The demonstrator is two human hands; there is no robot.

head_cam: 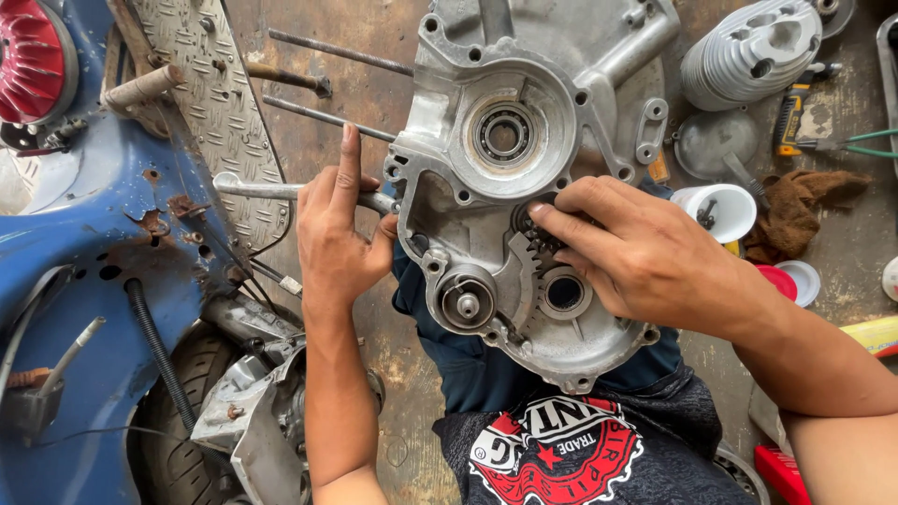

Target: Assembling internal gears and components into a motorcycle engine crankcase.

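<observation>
1. Engine case (524, 112): a bare silver aluminium half, lying open side up across the person's lap, above a dark cloth and a printed shirt.
2. Gear (545, 245): a small dark toothed wheel sits in the middle of the case. The right hand (645, 257) lies over it, fingertips (541, 213) pinching its upper edge, a narrow grip on the gear.
3. Left hand (339, 234): it presses against the case's left edge, index finger pointing straight up. The other fingers curl near a metal tool handle (257, 189); I cannot tell whether they actually hold it.
4. Already in place, judging by how things lie: a ball bearing (505, 136) is seated in the large upper bore, and a short shaft (467, 301) stands in the lower left bore.
5. Left to do, by my reading: the round bore (565, 293) just below the gear is open, and the case has no cover, so the job looks early to midway.
6. Around it: 2 long threaded rods (327, 117) on the floor, a finned cylinder (748, 51) at upper right, a white cup (720, 210) of small parts, a brown rag (795, 210), and a blue scooter body (84, 281) on the left.
</observation>
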